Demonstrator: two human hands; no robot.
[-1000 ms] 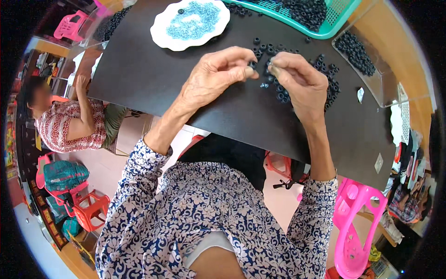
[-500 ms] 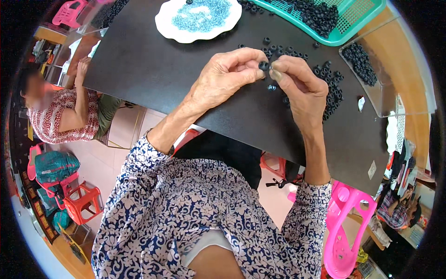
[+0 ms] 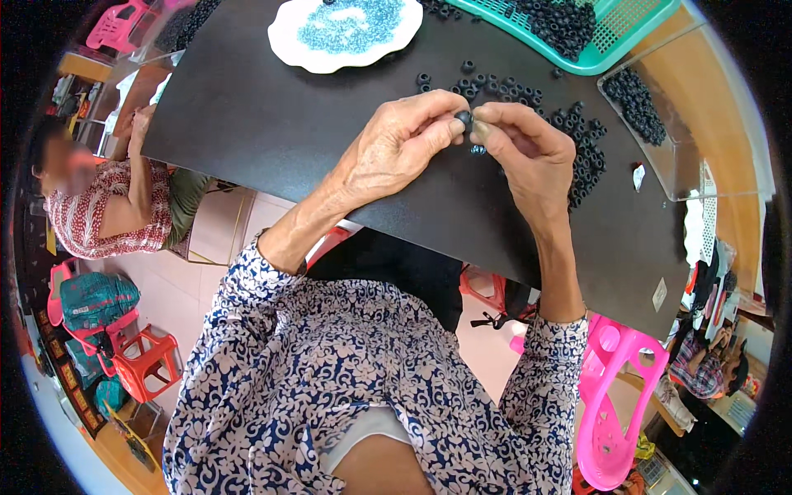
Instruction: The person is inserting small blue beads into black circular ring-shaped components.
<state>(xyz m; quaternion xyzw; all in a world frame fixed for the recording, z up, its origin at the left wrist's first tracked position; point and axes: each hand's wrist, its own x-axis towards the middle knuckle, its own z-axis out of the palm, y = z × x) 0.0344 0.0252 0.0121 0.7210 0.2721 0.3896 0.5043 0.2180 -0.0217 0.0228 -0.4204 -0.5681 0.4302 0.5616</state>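
Note:
My left hand [image 3: 400,140] pinches a small round black bead-like piece [image 3: 464,119] between thumb and forefinger, just above the dark table. The thumb and fingertips of my right hand [image 3: 532,153] are pressed together right against that piece. Whatever sits between the right fingertips is too small and hidden to name. Under the fingertips, a few tiny shiny blue bits [image 3: 478,150] show on the table. Many loose black pieces [image 3: 587,157] of the same kind lie beyond and beside my right hand.
A white wavy-edged plate [image 3: 283,37] bearing blue bits stands at the far side. Far right are a green basket [image 3: 617,56] and a clear tub [image 3: 675,180], both containing black pieces. Another person [image 3: 115,198] sits at left. A pink chair [image 3: 606,445] stands near right.
My fingertips have drawn closer together around the black piece, which is turned slightly. A small shiny bit seen before at the right fingertips is now hidden. The whole view has shifted a little.

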